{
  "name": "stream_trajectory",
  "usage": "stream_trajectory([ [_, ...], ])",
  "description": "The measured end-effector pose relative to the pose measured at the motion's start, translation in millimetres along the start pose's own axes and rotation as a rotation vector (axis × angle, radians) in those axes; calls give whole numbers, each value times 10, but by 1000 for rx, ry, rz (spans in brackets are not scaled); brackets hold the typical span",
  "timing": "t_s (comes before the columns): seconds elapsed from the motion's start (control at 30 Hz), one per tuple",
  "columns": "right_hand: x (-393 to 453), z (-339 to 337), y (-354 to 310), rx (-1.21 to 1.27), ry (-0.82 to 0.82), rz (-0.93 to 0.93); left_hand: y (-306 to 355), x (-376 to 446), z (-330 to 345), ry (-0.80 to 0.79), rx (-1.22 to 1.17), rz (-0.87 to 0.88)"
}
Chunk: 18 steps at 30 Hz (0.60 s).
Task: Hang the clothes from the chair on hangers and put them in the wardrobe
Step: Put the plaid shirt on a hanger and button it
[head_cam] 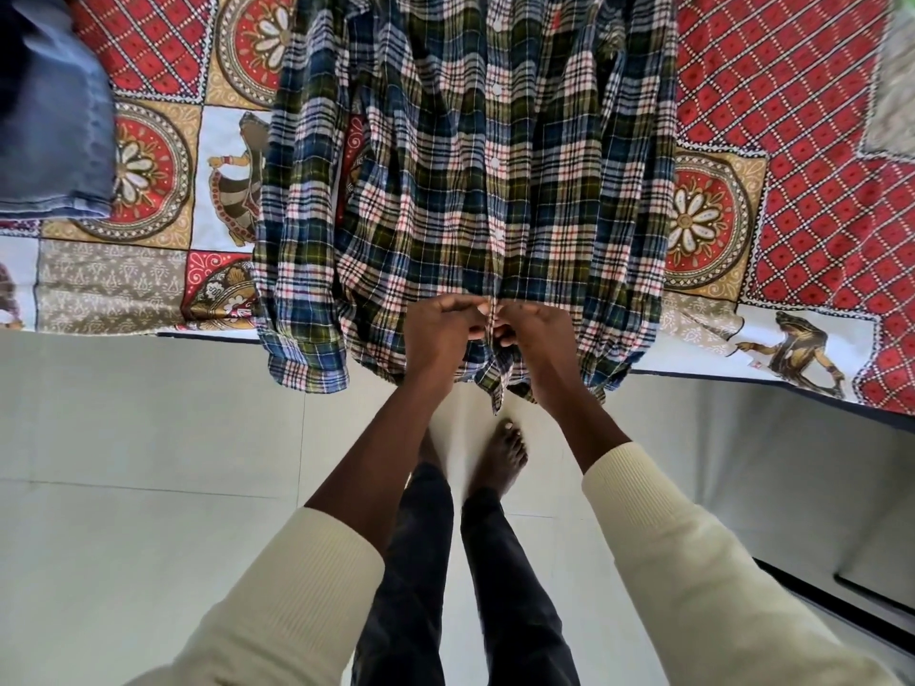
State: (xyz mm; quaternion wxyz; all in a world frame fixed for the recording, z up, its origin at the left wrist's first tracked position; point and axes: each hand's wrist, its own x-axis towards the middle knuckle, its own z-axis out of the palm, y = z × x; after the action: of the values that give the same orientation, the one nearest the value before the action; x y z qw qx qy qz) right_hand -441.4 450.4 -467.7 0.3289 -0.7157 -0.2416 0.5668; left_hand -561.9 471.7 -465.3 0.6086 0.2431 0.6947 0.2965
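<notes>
Nearest, cream sleeves (693, 552), dark trousers, bare foot (501, 453) on pale tiled floor (124, 462). Left hand (435, 334) and right hand (534, 334) almost touching, fingers (470, 329) curled, pinching button placket near hem of plaid shirt (445, 190). Shirt spread flat on bed (792, 116), hem and cuff overhanging bed edge. Blue jeans (54, 116) far left on bed, apart from shirt
</notes>
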Motion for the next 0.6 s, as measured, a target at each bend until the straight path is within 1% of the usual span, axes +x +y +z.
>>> stream_trajectory([
  [0.07,19,10,3,-5,8,-21,0,25,-19,-27,-2,12],
  [0.17,58,33,0,-83,4,-89,19,63,-62,-41,35,31],
  [0.3,119,80,-31,-332,9,-216,66,123,-77,-46,98,4],
  [0.4,146,114,-44,-484,6,-245,87,172,-66,-40,124,-13],
  [0.5,177,69,-43,-487,8,-260,114,193,-37,-52,148,-7],
  [0.57,196,13,-50,-440,-31,-251,115,210,-52,-91,163,7],
  [0.6,212,-22,-73,-394,-68,-218,112,215,-66,-115,165,17],
])
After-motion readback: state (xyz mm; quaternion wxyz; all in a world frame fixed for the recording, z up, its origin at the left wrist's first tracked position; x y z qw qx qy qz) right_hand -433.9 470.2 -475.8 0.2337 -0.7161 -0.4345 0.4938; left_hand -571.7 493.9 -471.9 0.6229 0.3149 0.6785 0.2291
